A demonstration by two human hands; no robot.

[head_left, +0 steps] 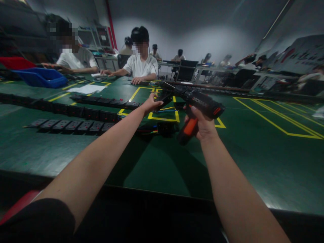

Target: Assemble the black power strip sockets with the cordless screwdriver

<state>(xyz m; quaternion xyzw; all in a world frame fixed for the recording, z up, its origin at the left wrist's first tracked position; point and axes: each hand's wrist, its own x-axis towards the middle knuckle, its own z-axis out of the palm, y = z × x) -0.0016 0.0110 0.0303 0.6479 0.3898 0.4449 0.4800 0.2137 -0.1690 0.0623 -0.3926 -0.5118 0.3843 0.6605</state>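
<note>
My right hand (204, 125) is wrapped round the orange and black grip of a power drill (202, 103). The drill's nose points left, with a thin bit reaching past my left hand's work. Pinched in my left hand (152, 103) is a small black part (165, 100), close to the bit; whether the two touch I cannot tell. Below my hands a black box with coloured wires (167, 128) lies on the green table. To the left, rows of black socket modules (76, 126) lie on the table, partly behind my left forearm.
A blue bin (42, 77) and a red bin (16, 62) stand at the far left, near a white paper (87, 88). Yellow tape (286, 125) marks the green table (253, 162). Two people sit across it; others sit farther back.
</note>
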